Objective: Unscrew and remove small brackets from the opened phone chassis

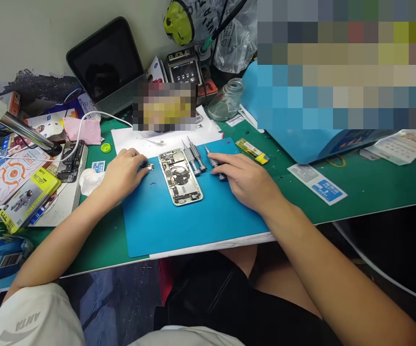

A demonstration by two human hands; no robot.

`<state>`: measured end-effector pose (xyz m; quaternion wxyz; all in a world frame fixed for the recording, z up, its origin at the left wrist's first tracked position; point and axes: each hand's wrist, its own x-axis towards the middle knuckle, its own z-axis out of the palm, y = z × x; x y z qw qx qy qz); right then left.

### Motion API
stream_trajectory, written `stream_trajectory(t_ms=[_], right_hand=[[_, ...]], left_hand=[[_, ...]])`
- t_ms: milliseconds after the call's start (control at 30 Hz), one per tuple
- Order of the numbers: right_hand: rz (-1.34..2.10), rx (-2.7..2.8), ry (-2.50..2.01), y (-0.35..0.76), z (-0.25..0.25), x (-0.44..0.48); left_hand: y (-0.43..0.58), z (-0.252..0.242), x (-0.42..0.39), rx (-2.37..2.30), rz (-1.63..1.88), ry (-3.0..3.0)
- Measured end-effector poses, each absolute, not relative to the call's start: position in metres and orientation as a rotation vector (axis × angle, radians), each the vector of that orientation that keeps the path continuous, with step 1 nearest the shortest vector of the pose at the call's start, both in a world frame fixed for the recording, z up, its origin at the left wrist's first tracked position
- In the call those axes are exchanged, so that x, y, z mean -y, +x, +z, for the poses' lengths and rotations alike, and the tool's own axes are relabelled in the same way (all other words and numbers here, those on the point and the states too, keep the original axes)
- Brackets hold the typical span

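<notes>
While the right hand (249,180) loosely grips a screwdriver (214,163), left hand (126,168) pinching a small part (151,166), opened phone (181,178) between.

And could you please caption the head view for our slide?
Left hand beside an opened phone on a blue mat; right hand on a screwdriver.

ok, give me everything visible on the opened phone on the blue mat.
The opened phone has a pale frame with rounded corners and exposed internals: a dark round section mid-body, silvery, metal-looking areas, small dark components along the left edge. It lies flat on the blue mat, slightly angled. Two screwdrivers lie close to its right edge; contact is unclear. Neither left hand nor right hand touches it.
</notes>
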<state>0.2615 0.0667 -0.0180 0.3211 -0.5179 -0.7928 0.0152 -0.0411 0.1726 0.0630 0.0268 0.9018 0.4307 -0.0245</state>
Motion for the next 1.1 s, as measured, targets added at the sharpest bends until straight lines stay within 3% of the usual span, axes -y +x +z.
stream_trajectory(t_ms=[667, 1100], right_hand=[[0.114, 1.987, -1.404, 0.259, -0.019, -0.067], [0.009, 1.85, -1.284, 0.249, -0.005, -0.06]], left_hand=[[-0.041, 0.064, -0.169, -1.161, -0.084, 2.939], [0.021, 0.053, -0.112, -0.632, 0.05, 3.088]])
